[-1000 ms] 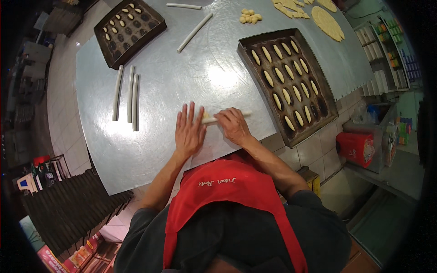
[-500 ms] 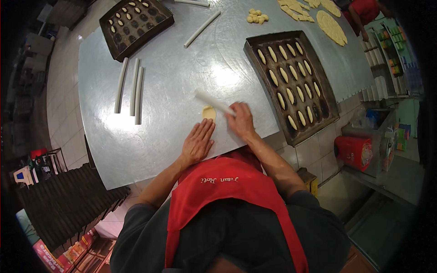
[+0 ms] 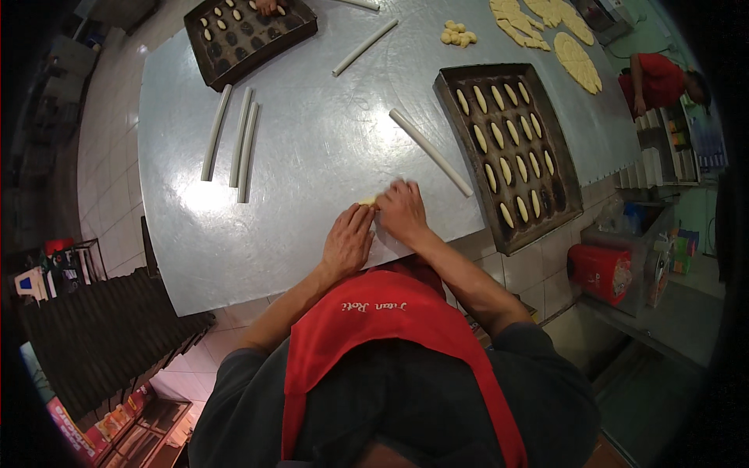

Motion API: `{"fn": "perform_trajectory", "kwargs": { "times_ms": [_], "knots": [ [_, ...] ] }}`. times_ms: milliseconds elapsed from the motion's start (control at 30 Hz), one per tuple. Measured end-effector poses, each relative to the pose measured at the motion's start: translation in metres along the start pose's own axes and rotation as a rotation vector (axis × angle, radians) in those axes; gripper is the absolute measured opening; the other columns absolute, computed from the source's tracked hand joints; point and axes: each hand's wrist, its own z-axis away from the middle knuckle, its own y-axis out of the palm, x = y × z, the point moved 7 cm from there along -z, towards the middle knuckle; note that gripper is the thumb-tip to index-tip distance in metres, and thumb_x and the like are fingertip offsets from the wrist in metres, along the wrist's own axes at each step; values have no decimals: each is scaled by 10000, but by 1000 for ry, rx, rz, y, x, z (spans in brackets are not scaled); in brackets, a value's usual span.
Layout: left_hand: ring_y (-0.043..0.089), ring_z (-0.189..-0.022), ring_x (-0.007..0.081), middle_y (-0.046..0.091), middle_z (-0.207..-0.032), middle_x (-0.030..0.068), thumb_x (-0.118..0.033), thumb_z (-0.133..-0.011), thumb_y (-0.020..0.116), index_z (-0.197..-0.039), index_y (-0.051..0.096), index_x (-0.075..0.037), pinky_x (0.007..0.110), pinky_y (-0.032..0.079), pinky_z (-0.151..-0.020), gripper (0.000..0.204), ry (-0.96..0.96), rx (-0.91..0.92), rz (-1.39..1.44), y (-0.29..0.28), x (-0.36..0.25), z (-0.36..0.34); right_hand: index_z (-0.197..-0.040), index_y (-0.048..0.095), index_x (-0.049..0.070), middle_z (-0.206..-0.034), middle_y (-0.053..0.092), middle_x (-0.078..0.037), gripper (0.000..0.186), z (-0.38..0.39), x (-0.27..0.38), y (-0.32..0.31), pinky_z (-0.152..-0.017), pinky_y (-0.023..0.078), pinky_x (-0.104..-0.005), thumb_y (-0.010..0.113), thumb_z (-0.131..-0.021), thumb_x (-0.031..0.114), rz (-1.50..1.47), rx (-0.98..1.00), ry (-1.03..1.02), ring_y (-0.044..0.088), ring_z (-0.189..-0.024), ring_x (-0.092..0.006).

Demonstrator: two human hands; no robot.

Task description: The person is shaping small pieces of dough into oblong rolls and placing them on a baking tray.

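A small piece of dough [image 3: 367,201] lies on the metal table near its front edge, mostly covered by my fingers. My left hand [image 3: 349,236] has its fingers together on the dough's near left side. From the right, my right hand [image 3: 402,212] closes its bent fingers on the dough's other end; its fingertips are slightly blurred. A pale rolling pin [image 3: 431,152] rests on the table beyond my right hand, touched by neither hand. To the right, a dark baking tray [image 3: 558,129] holds rows of slim, pointed dough pieces.
Several pale rods [image 3: 217,132] lie at the left and back of the metal table [image 3: 304,156]. A second tray [image 3: 257,54] stands far left, with another person's hand [image 3: 267,6] over it. Dough balls [image 3: 457,34] and flattened dough sheets [image 3: 577,62] lie at the back right.
My right hand has let go of the rolling pin, which now lies farther right, and has come to the dough. The flat dough oval is now narrow under my fingers.
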Motion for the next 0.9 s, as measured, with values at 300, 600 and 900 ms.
{"fn": "perform_trajectory", "kwargs": {
  "times_ms": [300, 600, 900],
  "knots": [
    [579, -1249, 435, 615, -1336, 228, -77, -954, 700, -1311, 652, -8, 520, 457, -1092, 367, -378, -262, -34, -50, 95, 48, -1660, 348, -33, -1723, 264, -331, 888, 11, 46, 42, -1301, 159, -673, 686, -1000, 456, -91, 151, 24, 246, -1595, -518],
    [541, -1327, 415, 581, -1408, 210, -106, -983, 677, -1367, 639, -34, 525, 413, -1156, 392, -376, -178, -93, -65, 104, 61, -1406, 570, -2, -1383, 554, -196, 622, -76, 41, 32, -1153, 403, -529, 788, -934, 340, -93, -94, -9, 509, -1297, -392],
    [535, -1329, 417, 577, -1414, 218, -97, -968, 673, -1342, 649, -28, 527, 412, -1148, 381, -341, -154, -81, -43, 94, 31, -1108, 754, 24, -1138, 691, -127, 259, 23, -31, -8, -952, 562, -427, 817, -880, 128, -388, 11, 87, 649, -1048, -345]
  ]
}}
